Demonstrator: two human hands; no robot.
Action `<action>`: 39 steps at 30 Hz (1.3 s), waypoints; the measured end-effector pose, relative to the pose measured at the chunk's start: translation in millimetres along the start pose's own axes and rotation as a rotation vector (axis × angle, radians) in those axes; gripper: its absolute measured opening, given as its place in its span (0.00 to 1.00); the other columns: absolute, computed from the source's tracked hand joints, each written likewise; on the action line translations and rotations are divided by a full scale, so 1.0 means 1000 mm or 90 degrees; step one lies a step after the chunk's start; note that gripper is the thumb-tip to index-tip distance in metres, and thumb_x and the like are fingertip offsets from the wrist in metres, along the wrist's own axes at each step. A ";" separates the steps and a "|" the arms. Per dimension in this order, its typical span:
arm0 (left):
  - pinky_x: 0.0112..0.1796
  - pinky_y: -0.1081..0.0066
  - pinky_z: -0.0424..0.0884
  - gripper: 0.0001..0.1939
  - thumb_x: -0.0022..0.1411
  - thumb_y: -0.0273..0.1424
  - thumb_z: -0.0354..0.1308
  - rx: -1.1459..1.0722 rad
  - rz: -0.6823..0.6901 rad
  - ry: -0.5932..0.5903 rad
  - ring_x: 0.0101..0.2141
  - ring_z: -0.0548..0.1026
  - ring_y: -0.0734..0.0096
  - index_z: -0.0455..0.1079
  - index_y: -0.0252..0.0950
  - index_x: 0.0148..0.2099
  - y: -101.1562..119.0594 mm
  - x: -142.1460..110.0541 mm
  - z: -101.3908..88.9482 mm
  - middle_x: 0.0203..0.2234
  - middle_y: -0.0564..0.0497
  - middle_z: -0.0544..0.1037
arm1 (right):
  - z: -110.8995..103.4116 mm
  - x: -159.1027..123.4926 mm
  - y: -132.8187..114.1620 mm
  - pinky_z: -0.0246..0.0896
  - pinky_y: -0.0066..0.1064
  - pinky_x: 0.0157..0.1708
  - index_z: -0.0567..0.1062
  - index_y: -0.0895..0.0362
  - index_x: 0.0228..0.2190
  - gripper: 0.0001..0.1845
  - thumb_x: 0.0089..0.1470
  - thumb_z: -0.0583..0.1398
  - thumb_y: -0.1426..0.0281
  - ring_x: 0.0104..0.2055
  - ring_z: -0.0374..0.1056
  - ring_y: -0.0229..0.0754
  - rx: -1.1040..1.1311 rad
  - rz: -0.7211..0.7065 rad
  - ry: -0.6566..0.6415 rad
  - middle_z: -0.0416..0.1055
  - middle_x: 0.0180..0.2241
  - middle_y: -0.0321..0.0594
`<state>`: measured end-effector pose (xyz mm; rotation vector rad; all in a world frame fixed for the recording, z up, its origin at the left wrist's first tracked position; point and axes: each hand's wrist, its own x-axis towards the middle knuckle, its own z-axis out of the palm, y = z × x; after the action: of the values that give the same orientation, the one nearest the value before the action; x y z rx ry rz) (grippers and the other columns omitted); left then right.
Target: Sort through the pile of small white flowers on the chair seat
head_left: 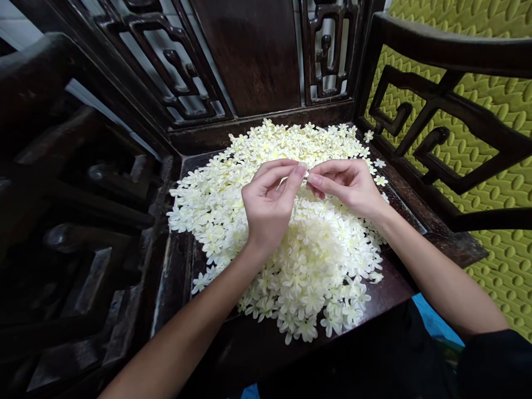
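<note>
Nearest us, a heap of pale flowers (311,293) covers much of the dark wooden seat (390,280), spreading below our hands and on beyond them. Over its middle, we hold our left grip (270,205) pinched, thumb to forefinger, and our right grip (353,183) pinched likewise, both closed on a small white piece (306,174) between the fingertips. Farther off stands the carved backrest (249,55).
</note>
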<state>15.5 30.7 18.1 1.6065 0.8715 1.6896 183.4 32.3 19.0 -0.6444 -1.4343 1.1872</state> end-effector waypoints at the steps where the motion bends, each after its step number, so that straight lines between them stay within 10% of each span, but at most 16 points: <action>1: 0.43 0.71 0.77 0.03 0.63 0.28 0.66 0.001 -0.002 0.000 0.43 0.79 0.70 0.82 0.38 0.37 0.001 0.000 0.000 0.38 0.48 0.80 | 0.000 0.000 0.000 0.66 0.26 0.27 0.84 0.60 0.36 0.08 0.54 0.71 0.69 0.26 0.69 0.33 0.002 -0.001 -0.001 0.77 0.26 0.38; 24: 0.45 0.69 0.78 0.02 0.61 0.31 0.68 -0.002 -0.015 -0.014 0.43 0.79 0.68 0.82 0.39 0.37 0.002 0.000 0.001 0.38 0.47 0.81 | -0.001 0.001 -0.001 0.67 0.27 0.27 0.83 0.61 0.36 0.09 0.55 0.71 0.67 0.26 0.70 0.34 -0.004 0.000 -0.001 0.77 0.26 0.38; 39: 0.46 0.65 0.81 0.15 0.60 0.41 0.69 -0.182 -0.179 0.081 0.34 0.80 0.71 0.75 0.36 0.31 -0.015 0.005 0.000 0.29 0.52 0.77 | -0.009 0.000 0.005 0.65 0.26 0.27 0.80 0.61 0.29 0.05 0.54 0.64 0.78 0.25 0.69 0.34 0.025 0.008 -0.043 0.76 0.25 0.36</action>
<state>14.9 43.5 8.9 1.1412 0.8298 1.6427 190.9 36.9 13.9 -0.5916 -1.4619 1.2546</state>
